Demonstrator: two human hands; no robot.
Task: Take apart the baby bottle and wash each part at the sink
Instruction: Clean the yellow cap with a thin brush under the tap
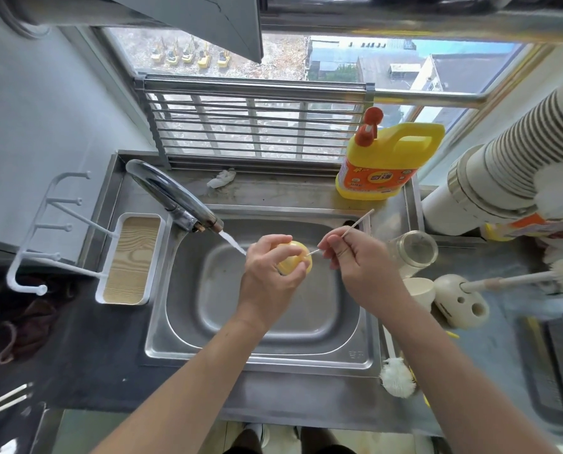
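Over the sink (257,359), the left hand (267,276) grips the yellow bottle part (295,259) at the tap's stream (232,242) while the right hand (350,258) pinches a thin brush (358,221) against it: scrubbing seems underway, and the next move calls for turning it under the water to rinse.

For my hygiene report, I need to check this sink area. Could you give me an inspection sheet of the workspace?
Surface: steel sink, tap running water.
Job's things: yellow bottle part and thin white stick in hands; glass bottle on the counter right of the sink.
Clutter: crumpled tissue, fluffy brush at the sink's front corner.
Grips: left hand holds the yellow bottle part; right hand pinches the thin white stick.
Cables: nothing seen.
Surroundings: detergent jug, stacked paper cups, window.
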